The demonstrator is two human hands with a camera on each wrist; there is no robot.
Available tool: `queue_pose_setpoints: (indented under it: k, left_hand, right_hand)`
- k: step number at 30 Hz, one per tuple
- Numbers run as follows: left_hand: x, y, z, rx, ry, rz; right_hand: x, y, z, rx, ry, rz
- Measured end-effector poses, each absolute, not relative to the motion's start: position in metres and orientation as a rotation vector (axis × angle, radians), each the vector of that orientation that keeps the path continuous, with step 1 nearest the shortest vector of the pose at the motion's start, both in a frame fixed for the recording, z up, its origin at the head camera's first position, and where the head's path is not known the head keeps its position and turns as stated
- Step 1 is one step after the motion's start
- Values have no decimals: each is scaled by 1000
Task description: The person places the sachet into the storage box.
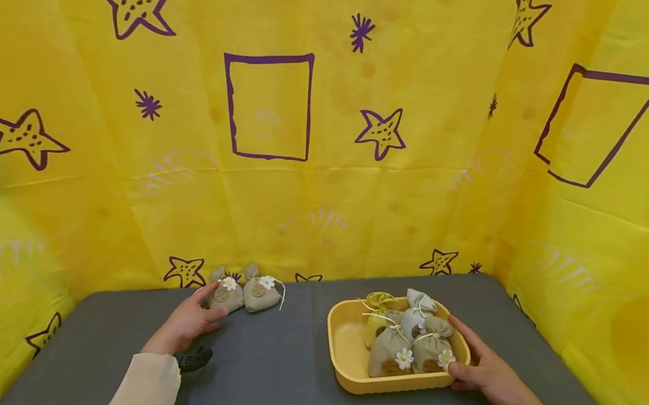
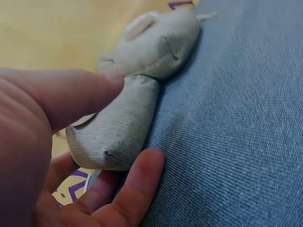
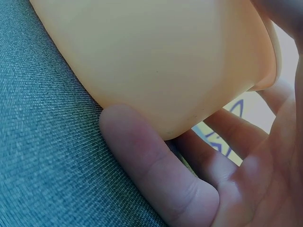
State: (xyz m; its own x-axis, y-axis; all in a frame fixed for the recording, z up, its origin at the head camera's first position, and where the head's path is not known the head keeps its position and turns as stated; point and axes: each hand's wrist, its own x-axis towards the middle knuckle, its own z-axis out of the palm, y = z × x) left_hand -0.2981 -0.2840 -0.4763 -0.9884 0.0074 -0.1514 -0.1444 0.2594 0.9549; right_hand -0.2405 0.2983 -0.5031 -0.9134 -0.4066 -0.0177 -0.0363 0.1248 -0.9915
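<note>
At the table's left back, my left hand (image 1: 189,320) holds a small grey-green drawstring pouch (image 1: 226,295) with a white flower, its thumb and fingers around the sides. In the left wrist view, the thumb (image 2: 85,94) lies across the pouch (image 2: 116,125), and fingers curl at its lower end. A similar pouch (image 1: 262,295) lies against it. My right hand (image 1: 489,378) grips the right end of a yellow tray (image 1: 350,351), with the thumb at the rim and fingers around the outside. Inside are several pouches: yellow (image 1: 379,303), pale grey (image 1: 416,312) and grey-green (image 1: 391,350).
Grey cloth covers the table (image 1: 269,375). A yellow curtain (image 1: 249,206) with purple stars stands along its back and sides, close behind the pouches on the left. Black straps (image 1: 194,359) sit on both wrists.
</note>
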Motion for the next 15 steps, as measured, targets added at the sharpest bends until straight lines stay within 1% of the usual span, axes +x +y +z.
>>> queue_pose_setpoints:
  k: [6, 11, 15]
  left_hand:
    - [-304, -284, -482, -116, 2529, 1685]
    - [-299, -278, -481, -119, 2633, 1634]
    - [-295, -271, -477, -116, 2814, 1443]
  right_hand:
    - [-240, 299, -504, -438, 2119, -1867]
    - [-240, 298, -504, -432, 2106, -1875]
    - [-240, 298, -503, -439, 2096, -1876]
